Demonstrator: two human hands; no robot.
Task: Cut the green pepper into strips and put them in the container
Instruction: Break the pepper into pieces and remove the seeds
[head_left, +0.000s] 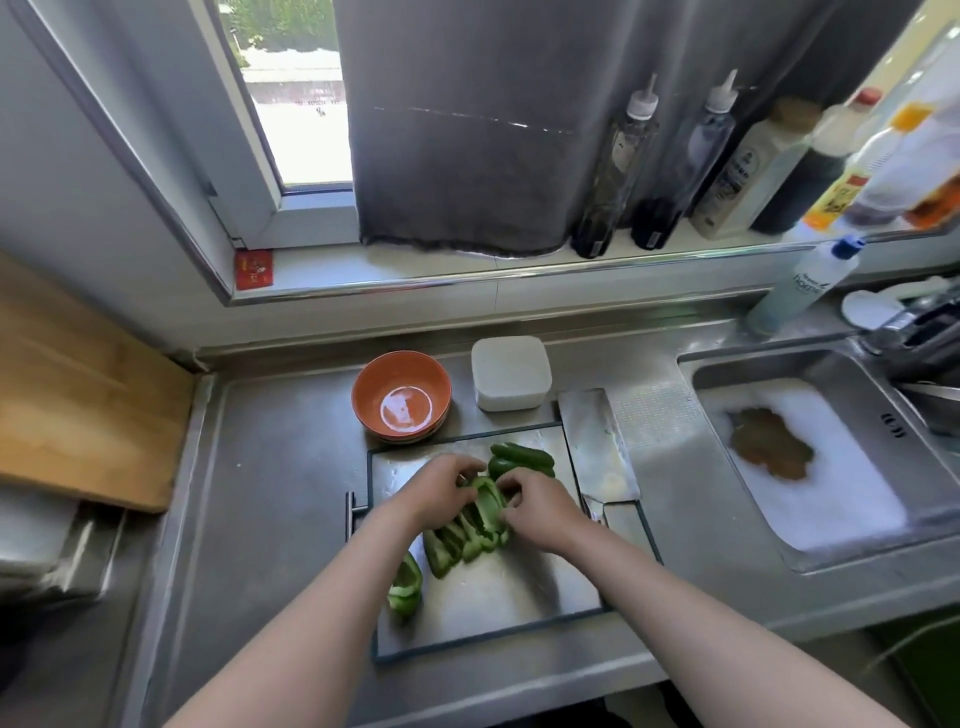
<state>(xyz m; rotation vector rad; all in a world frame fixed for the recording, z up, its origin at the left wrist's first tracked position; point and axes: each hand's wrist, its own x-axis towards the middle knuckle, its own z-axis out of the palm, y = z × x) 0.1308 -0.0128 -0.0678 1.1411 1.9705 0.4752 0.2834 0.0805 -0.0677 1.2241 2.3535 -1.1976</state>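
Green pepper strips lie in a row across the steel cutting board. My left hand and my right hand curl their fingers around the far end of the row, gripping the strips from both sides. An uncut pepper piece lies just beyond my hands. One separate cut piece rests at the board's left edge. The white square container stands behind the board, apart from my hands. A cleaver lies flat to the right of the board, untouched.
An orange bowl sits behind the board on the left. A wooden board lies at far left. The sink with a white mat is on the right, a dish soap bottle behind it. Sauce bottles line the windowsill.
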